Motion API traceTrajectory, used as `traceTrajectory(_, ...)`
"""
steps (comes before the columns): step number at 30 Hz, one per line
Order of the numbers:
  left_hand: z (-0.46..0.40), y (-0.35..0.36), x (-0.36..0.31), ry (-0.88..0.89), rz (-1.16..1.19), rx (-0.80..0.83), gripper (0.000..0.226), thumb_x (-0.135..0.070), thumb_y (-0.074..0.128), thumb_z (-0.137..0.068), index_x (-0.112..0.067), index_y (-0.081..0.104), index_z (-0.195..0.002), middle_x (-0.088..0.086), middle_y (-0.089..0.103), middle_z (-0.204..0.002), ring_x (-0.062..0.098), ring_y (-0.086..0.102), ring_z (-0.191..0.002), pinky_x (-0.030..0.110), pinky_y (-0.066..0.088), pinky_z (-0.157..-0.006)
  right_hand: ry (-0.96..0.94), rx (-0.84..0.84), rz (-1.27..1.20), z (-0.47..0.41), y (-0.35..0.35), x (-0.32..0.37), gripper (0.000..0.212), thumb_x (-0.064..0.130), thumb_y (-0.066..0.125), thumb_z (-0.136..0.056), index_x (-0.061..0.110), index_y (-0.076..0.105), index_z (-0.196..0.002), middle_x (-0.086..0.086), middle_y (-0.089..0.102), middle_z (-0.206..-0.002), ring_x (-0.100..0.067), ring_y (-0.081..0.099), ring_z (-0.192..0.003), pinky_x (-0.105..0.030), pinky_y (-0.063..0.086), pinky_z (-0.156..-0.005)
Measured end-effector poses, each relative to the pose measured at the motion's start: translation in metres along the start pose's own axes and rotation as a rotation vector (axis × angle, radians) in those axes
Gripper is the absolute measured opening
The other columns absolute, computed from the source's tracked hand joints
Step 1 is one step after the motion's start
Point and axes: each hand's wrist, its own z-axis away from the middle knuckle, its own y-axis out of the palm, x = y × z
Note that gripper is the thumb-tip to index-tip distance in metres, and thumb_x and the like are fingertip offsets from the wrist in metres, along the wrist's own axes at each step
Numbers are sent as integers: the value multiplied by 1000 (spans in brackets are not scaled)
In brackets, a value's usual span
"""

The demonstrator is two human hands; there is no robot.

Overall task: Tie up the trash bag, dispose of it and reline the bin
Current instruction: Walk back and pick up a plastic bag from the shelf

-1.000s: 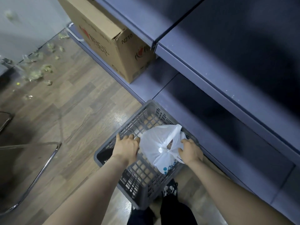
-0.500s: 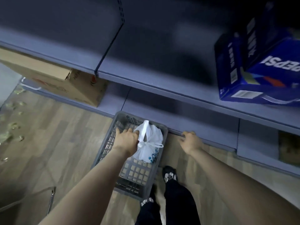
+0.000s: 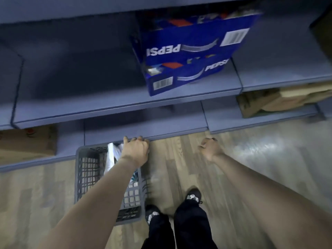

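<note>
A grey slatted plastic bin (image 3: 84, 177) stands on the wood floor against the lowest blue shelf. Inside it is a tied white trash bag (image 3: 112, 157), mostly covered by my left forearm. My left hand (image 3: 136, 151) is curled shut at the bin's far right corner, apparently gripping the top of the bag; motion blur hides the fingers' hold. My right hand (image 3: 210, 148) hangs over the bare floor to the right of the bin, closed in a loose fist with nothing in it.
Blue shelving (image 3: 125, 105) runs across the view. Stacked blue Pepsi cartons (image 3: 188, 51) sit on the middle shelf. Cardboard boxes sit on the bottom shelf at left (image 3: 27, 142) and right (image 3: 269, 101). My feet (image 3: 193, 196) stand just right of the bin.
The view has swung to the right along the shelves. My right hand left the bag, then the shelf edge, and now hangs as a fist. My left hand shifted from the bin rim to the bag's top.
</note>
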Motion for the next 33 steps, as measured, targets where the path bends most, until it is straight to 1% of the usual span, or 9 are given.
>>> traceTrajectory(2,-12,-17,-32,51,-24,2,38,-26,36,-100,-11,39,-134,10,47,-135,29,47,-124,51,20,-111,51,-11,-13,1,-19,-29,38,32,49,-95,10,55,-125,-18,48,-132,-34,52,-118,-36,44,-100)
traceTrajectory(5,-28,-41,-81,124,-58,1,36,-26,36,-100,-11,40,-133,11,47,-132,29,46,-124,54,19,-112,118,-30,-13,4,-47,-73,39,35,46,-95,13,54,-126,-16,48,-133,-33,51,-120,-37,44,-100)
traceTrajectory(9,-41,-70,-143,215,-104,-12,34,-28,37,-100,-11,41,-130,11,48,-129,30,47,-122,55,19,-112,213,-65,-94,10,-79,-128,36,35,46,-95,15,56,-124,-14,48,-132,-32,53,-119,-37,44,-100)
traceTrajectory(14,-51,-103,-208,319,-172,-39,31,-26,35,-100,-11,44,-127,10,49,-128,28,48,-121,54,19,-112,335,-101,-179,26,-114,-197,37,36,48,-95,17,55,-126,-12,45,-135,-30,53,-120,-32,42,-99)
traceTrajectory(19,-63,-135,-267,387,-265,-67,34,-28,35,-101,-11,43,-129,9,48,-130,27,48,-121,52,21,-111,451,-154,-248,47,-145,-262,36,37,48,-94,19,55,-125,-12,46,-134,-31,55,-117,-35,45,-96)
traceTrajectory(23,-65,-155,-323,490,-322,-69,32,-28,36,-101,-12,44,-127,9,48,-131,28,47,-121,52,21,-111,544,-211,-310,66,-164,-304,35,36,50,-93,20,57,-123,-12,47,-134,-31,54,-118,-34,44,-96)
traceTrajectory(27,-64,-178,-377,627,-321,-94,26,-24,38,-99,-13,49,-121,9,52,-125,29,52,-115,48,25,-109,634,-267,-380,82,-181,-336,34,35,51,-92,19,60,-120,-14,51,-131,-33,55,-115,-35,45,-93)
traceTrajectory(30,-65,-198,-414,714,-340,-121,25,-24,41,-98,-14,51,-119,8,55,-123,28,52,-114,46,26,-106,688,-292,-435,94,-194,-358,36,34,50,-91,17,59,-122,-14,53,-130,-32,55,-114,-34,46,-90)
traceTrajectory(33,-73,-217,-446,797,-376,-143,25,-23,43,-97,-15,52,-119,8,55,-124,27,51,-117,45,27,-105,760,-331,-503,107,-207,-379,38,33,50,-90,17,58,-123,-15,54,-128,-31,56,-114,-34,45,-92)
